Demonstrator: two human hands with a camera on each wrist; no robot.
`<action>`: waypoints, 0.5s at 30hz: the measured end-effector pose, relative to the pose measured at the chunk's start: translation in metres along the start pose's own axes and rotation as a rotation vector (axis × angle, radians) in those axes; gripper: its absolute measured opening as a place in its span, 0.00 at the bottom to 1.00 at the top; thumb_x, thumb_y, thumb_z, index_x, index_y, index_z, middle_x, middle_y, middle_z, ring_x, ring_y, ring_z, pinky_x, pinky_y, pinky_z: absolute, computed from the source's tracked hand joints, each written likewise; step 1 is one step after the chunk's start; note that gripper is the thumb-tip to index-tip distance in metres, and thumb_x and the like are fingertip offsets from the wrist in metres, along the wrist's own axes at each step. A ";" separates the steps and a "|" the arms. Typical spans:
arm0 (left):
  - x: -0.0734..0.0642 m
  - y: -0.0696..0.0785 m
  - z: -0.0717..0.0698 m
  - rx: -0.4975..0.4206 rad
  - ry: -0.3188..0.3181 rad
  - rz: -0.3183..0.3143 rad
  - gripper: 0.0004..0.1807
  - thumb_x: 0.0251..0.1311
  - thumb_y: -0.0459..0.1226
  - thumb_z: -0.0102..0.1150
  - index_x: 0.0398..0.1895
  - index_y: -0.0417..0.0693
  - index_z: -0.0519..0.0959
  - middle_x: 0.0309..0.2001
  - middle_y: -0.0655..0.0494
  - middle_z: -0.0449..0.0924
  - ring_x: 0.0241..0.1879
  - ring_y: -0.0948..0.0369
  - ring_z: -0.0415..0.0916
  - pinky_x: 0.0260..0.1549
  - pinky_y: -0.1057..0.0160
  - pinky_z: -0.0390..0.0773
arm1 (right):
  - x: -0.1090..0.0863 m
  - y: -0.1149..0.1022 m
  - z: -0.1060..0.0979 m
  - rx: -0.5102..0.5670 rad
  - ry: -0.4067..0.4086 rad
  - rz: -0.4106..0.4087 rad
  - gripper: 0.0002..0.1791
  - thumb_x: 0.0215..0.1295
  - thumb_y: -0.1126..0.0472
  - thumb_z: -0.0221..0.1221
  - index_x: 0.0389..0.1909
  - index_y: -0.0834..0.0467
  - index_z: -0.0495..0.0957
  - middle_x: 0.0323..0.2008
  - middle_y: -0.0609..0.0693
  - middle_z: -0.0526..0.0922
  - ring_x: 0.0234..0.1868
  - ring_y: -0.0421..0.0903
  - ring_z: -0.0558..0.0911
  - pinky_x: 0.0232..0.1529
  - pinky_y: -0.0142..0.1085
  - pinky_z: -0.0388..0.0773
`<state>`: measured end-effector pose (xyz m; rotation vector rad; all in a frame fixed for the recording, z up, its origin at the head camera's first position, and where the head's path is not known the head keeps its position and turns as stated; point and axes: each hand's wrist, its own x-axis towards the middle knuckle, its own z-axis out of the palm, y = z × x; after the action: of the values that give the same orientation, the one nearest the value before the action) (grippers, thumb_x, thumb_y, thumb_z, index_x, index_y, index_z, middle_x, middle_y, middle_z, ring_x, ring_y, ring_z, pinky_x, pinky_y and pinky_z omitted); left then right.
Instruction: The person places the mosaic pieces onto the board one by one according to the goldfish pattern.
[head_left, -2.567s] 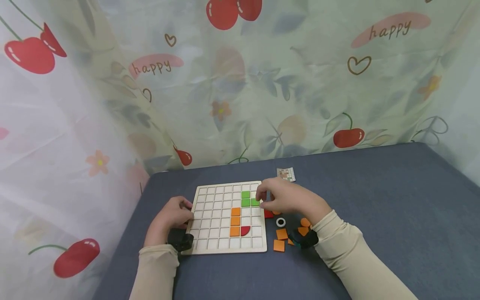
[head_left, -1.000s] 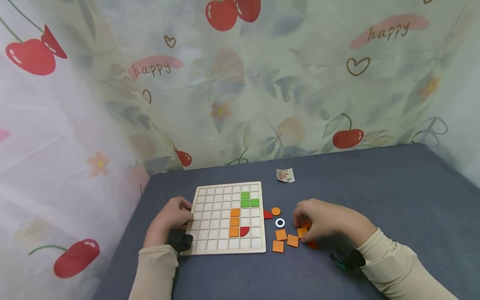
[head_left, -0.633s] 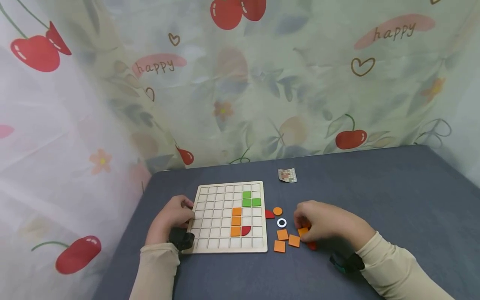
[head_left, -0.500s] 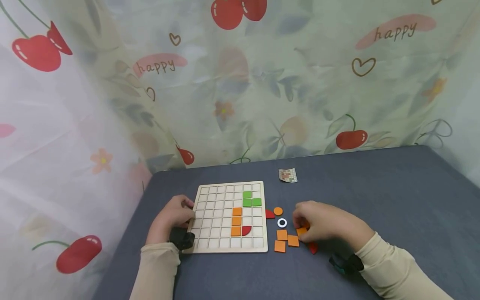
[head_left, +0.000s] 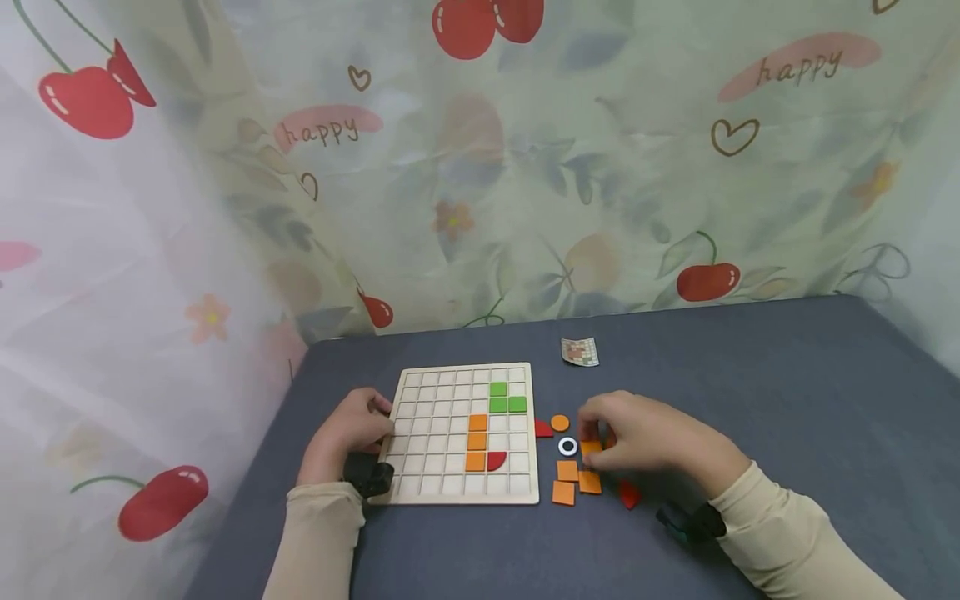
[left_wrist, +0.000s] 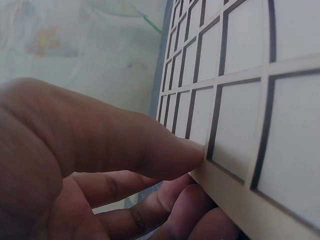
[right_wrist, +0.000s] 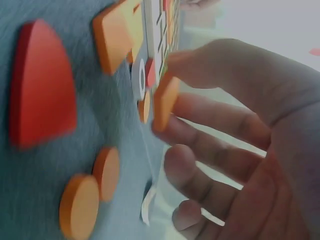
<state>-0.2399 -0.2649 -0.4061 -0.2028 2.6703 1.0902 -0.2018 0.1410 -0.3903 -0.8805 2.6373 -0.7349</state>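
Observation:
My left hand (head_left: pixel 348 429) grips the left edge of a pale gridded wooden board (head_left: pixel 431 442); in the left wrist view the thumb lies on its rim, fingers curled under. Three green square tiles (head_left: pixel 498 405), three orange ones (head_left: pixel 477 441) and a red quarter-round tile (head_left: pixel 496 461) sit in its cells. Right of the board, my right hand (head_left: pixel 645 433) pinches an orange square tile (right_wrist: pixel 166 102) between thumb and fingertips, lifted off the cloth in the right wrist view. Beneath that hand lie a red curved tile (right_wrist: pixel 45 87) and two orange discs (right_wrist: pixel 80 206).
Between board and right hand lie loose orange squares (head_left: pixel 563 492), a round white piece with a dark ring (head_left: pixel 567 447), an orange disc (head_left: pixel 560 423) and a red tile (head_left: pixel 543 428) by the board's edge. A small printed grid card (head_left: pixel 580 352) lies behind, on the dark cloth (head_left: pixel 712 367).
My right hand left the board's upper right, reached the loose tiles, and now lifts an orange square tile slightly leftward. The left hand keeps its place on the board.

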 end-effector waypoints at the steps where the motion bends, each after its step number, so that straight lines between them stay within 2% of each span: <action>1: 0.001 0.000 0.001 -0.002 0.000 0.000 0.19 0.59 0.30 0.60 0.54 0.33 0.76 0.39 0.42 0.77 0.35 0.50 0.81 0.35 0.52 0.87 | 0.002 -0.001 0.001 -0.001 0.010 -0.014 0.06 0.63 0.57 0.72 0.35 0.47 0.83 0.33 0.40 0.81 0.29 0.38 0.76 0.31 0.32 0.76; 7: 0.002 0.000 0.000 0.010 0.009 -0.002 0.19 0.57 0.30 0.59 0.53 0.33 0.76 0.38 0.43 0.78 0.34 0.51 0.81 0.34 0.53 0.86 | 0.027 -0.025 0.012 -0.042 0.081 -0.082 0.05 0.66 0.56 0.70 0.39 0.48 0.84 0.36 0.41 0.82 0.30 0.38 0.75 0.33 0.33 0.77; 15: 0.003 -0.002 0.001 -0.002 0.011 -0.002 0.18 0.57 0.29 0.59 0.52 0.34 0.77 0.37 0.43 0.78 0.32 0.52 0.81 0.33 0.53 0.86 | 0.085 -0.068 0.036 -0.115 0.200 -0.046 0.08 0.66 0.51 0.70 0.41 0.49 0.86 0.39 0.41 0.85 0.34 0.39 0.78 0.37 0.37 0.78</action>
<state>-0.2419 -0.2657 -0.4086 -0.2120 2.6781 1.0939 -0.2209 0.0280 -0.3908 -0.9465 2.8684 -0.7231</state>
